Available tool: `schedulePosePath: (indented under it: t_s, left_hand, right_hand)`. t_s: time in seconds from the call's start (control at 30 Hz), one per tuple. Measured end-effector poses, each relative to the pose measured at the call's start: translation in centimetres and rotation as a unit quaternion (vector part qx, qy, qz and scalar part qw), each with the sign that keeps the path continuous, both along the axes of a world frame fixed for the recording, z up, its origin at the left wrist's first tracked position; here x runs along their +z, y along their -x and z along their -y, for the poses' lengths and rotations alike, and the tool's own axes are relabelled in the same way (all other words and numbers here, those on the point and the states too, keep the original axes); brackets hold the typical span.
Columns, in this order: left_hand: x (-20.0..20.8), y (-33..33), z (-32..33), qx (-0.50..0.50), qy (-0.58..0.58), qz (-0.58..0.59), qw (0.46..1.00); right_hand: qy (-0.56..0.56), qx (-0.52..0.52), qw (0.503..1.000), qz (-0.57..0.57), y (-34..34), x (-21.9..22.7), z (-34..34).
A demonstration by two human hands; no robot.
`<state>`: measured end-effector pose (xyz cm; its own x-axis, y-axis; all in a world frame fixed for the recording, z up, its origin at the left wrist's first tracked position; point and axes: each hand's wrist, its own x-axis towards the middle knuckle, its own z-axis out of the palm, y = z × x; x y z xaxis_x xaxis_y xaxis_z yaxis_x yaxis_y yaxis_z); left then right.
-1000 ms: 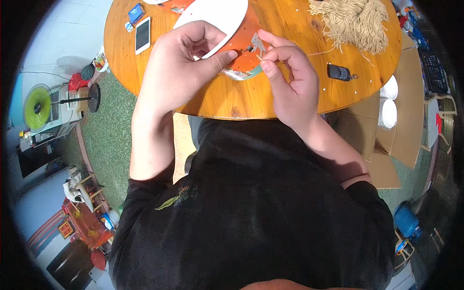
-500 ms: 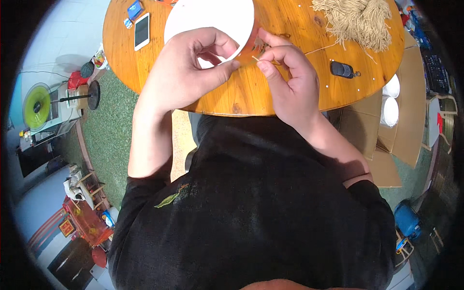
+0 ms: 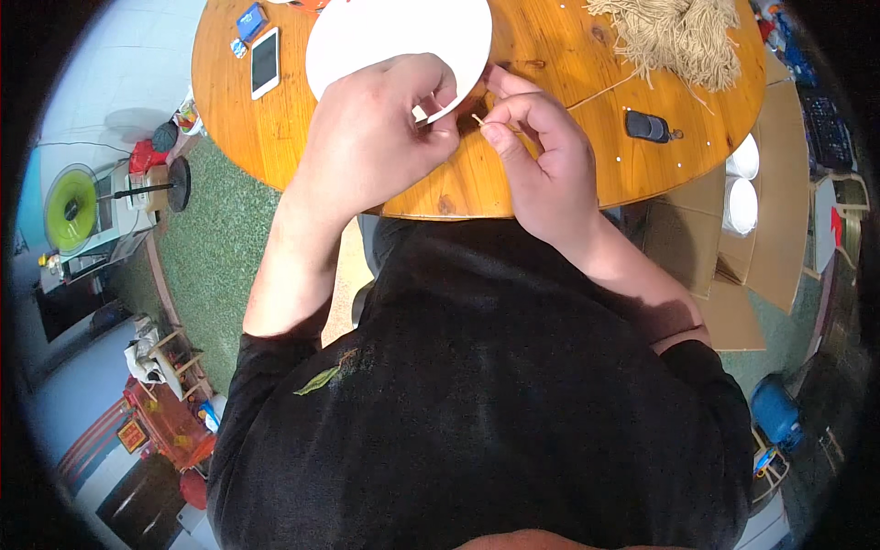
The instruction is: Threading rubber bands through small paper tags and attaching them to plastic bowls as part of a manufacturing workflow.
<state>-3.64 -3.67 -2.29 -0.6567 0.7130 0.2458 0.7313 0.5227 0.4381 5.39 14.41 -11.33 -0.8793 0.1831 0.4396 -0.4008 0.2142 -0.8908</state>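
A large white round tub (image 3: 394,41) is tilted at the near edge of the wooden table, its pale side facing up. My left hand (image 3: 380,128) grips its near rim, thumb on one side and fingers curled on the other. Just to the right, my right hand (image 3: 541,137) pinches the short tip of a tan cord (image 3: 478,120) between thumb and forefinger, close to the rim. From behind that hand the cord runs across the table toward a heap of tan cords (image 3: 678,41) at the far right. The tub's far side is hidden from me.
On the round wooden table (image 3: 247,119) lie a white phone (image 3: 265,64) and a small blue box (image 3: 252,20) at the left, and a black car key (image 3: 647,126) at the right. Below the right edge are cardboard (image 3: 683,238) and stacked white tubs (image 3: 740,203).
My left hand has turned and closed in on the rim, its thumb drawn nearer the fingers. The tub has shifted slightly. My right hand has moved a little left with the cord tip.
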Motion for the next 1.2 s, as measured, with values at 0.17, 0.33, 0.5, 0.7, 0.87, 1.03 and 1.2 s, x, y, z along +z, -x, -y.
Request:
schedulePosePath:
  t_s: [0.17, 0.33, 0.5, 0.7, 0.87, 1.03, 1.2]
  left_hand:
    - [0.9, 0.0, 0.7, -0.006, -0.014, 0.034, 0.999]
    - [2.1, 0.0, 1.0, -0.019, -0.126, -0.098, 0.987]
    - [5.6, -7.5, -0.3, -0.126, -0.533, 0.359, 0.756]
    - [7.6, -6.1, 3.7, -0.108, -0.521, 0.287, 0.797]
    - [7.5, -7.2, 1.7, -0.144, -0.52, 0.268, 0.798]
    - [7.2, -6.4, 1.7, -0.167, -0.519, 0.264, 0.796]
    - [7.0, -6.5, 2.1, -0.171, -0.512, 0.258, 0.801]
  right_hand:
    - [0.008, 0.043, 0.998, 0.033, 0.0, -0.1, -0.5]
    - [0.07, 0.038, 0.995, 0.062, 0.2, -0.1, -0.6]
    - [0.138, 0.008, 0.983, 0.121, 0.2, 0.2, -0.8]
    - [0.15, 0.038, 0.986, 0.068, -0.6, -0.4, -0.5]
    - [0.157, 0.038, 0.984, 0.075, -1.5, 0.1, 0.1]
    - [0.14, 0.058, 0.983, 0.105, -1.7, 0.0, -0.1]
    - [0.154, 0.079, 0.98, 0.103, -1.6, -0.1, 0.3]
